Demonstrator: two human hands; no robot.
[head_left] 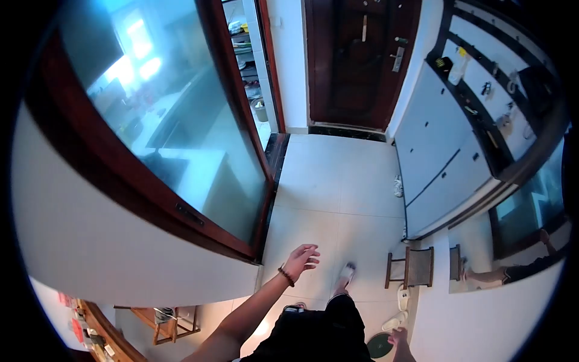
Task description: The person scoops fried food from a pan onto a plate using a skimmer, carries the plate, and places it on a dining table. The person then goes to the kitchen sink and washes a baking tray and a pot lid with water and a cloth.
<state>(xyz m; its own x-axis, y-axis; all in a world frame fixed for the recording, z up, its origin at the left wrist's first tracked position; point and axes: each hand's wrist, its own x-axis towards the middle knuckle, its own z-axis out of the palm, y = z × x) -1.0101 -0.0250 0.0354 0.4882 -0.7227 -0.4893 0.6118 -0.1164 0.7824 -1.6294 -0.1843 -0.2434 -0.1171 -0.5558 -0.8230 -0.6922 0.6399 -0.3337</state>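
My left hand (301, 260) reaches out over the tiled floor, with a dark beaded bracelet (286, 277) round its wrist. Its fingers are apart and hold nothing. Low at the right, my right hand (397, 338) hangs beside a round green object (380, 345) on the floor; its fingers look loosely bent and are too small to read clearly. Between the hands are my black shorts (313, 332) and one foot in a light slipper (348, 273) stepping forward.
A dark red door (356, 72) stands ahead. To the left is a framed glass sliding door (199, 139). On the right are a grey cabinet (434, 151), a small wooden stool (418, 267), pale slippers (395, 321) and a mirror (482, 241). Wooden furniture (175, 326) is at lower left.
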